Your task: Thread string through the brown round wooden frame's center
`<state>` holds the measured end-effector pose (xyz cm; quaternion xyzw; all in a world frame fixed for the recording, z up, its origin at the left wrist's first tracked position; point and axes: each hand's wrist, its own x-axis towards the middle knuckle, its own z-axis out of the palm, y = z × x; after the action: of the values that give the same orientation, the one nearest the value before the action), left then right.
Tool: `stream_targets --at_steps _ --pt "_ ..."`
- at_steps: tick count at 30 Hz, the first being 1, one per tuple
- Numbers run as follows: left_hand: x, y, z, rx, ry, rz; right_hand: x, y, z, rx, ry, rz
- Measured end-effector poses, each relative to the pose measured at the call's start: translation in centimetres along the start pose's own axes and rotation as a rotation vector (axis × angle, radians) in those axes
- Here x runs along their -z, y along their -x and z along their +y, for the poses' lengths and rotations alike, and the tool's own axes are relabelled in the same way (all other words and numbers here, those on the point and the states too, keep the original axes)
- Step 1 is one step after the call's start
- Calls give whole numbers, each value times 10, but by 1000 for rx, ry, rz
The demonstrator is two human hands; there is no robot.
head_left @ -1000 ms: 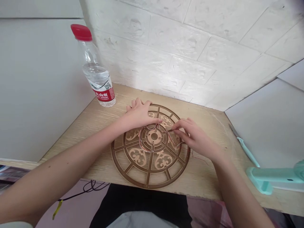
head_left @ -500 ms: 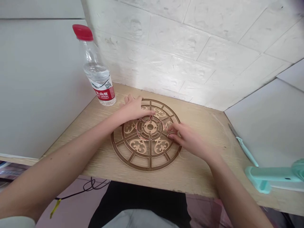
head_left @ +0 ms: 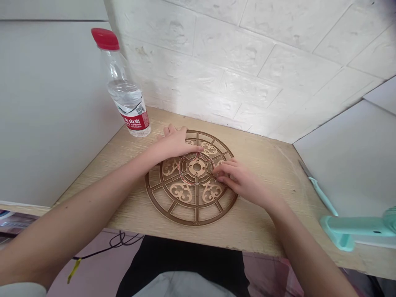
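Observation:
A round openwork wooden disc (head_left: 196, 215) with scroll cut-outs lies flat on the table. Around its inner ring runs a thin red-and-white cord (head_left: 180, 175). My left hand (head_left: 175, 142) rests on the disc's upper left, fingers spread over the rim. Its thumb is stretched to the top of the inner ring, by the cord. At the right of that ring, my right hand (head_left: 232, 175) has its thumb and fingers drawn close together on the cord. The cord between those fingertips is mostly hidden.
A red-capped water bottle (head_left: 128, 99) stands at the back left, near a grey panel (head_left: 55, 111). To the right are a knife with a mint handle (head_left: 323, 196) and a mint-coloured device (head_left: 352, 227). A white brick-patterned wall (head_left: 216, 62) closes off the back.
My right hand has moved slightly left, toward the inner ring, and the cord now lies closer around it. My left hand stays nearly in place.

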<state>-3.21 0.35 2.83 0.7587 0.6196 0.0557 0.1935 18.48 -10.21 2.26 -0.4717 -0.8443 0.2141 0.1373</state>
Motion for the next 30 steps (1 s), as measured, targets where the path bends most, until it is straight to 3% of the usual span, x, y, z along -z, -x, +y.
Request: stream_targets --at_steps 8,19,30 --pt "-1 0 -2 -10 -16 11 -6 -1 -8 1 58 124" --pt "-3 -2 -4 -4 -23 22 -24 -2 -9 131 418 156" --pt "-4 -1 -4 0 -15 14 -20 0 -26 235 679 148"
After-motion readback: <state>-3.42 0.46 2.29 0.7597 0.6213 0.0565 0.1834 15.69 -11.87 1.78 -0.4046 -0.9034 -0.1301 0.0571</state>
